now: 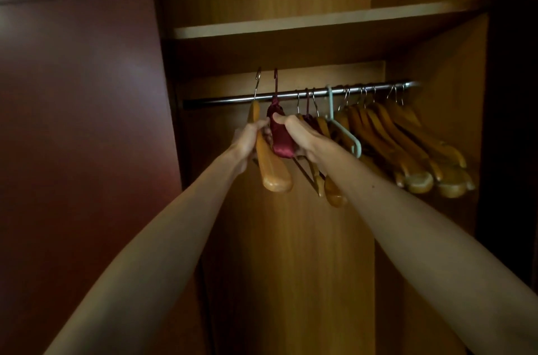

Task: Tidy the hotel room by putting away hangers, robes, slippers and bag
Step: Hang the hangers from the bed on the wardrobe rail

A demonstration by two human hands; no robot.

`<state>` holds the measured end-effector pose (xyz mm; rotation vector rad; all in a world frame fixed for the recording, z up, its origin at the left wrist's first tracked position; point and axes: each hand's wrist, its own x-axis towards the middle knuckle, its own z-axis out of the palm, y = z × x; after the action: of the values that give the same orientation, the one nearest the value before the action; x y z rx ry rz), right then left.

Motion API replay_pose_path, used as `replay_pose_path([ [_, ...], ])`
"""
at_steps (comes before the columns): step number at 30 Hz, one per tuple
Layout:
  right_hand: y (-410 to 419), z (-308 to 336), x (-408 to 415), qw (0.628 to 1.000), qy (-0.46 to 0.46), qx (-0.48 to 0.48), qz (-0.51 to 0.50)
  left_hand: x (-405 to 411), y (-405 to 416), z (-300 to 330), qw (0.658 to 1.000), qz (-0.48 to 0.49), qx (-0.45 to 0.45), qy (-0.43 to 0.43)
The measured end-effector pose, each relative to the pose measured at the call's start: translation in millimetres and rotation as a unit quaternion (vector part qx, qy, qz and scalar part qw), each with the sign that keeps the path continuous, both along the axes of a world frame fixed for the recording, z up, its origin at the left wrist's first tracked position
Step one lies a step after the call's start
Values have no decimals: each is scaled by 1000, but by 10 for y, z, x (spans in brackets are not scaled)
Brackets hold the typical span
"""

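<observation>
Both my arms reach into an open wooden wardrobe. My left hand (249,136) grips a wooden hanger (272,171) whose metal hook rises above the metal rail (233,98). My right hand (300,136) grips a padded dark-red satin hanger (281,139); its red hook also stands above the rail. Both hooks look lifted, and whether they touch the rail I cannot tell. Several wooden hangers (407,151) and a pale green plastic hanger (345,130) hang further right on the rail.
A wooden shelf (291,26) runs above the rail. A dark reddish wardrobe door (81,122) stands at the left. The wardrobe's back panel (291,267) shows below the hangers, with a dark edge at the far right.
</observation>
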<state>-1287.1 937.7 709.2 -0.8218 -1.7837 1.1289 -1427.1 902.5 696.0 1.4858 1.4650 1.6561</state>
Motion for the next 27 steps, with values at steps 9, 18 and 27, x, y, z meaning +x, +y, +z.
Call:
replay_pose_path([
  [9, 313, 141, -161, 998, -15, -46, -28, -114, 452, 146, 999, -5, -33, 40],
  [18, 566, 126, -257, 993, -8, -110, -50, -113, 757, 78, 997, -13, -61, 42],
  [27, 499, -26, -78, 985, 59, -148, -66, 72, 892, -127, 996, -39, -79, 20],
])
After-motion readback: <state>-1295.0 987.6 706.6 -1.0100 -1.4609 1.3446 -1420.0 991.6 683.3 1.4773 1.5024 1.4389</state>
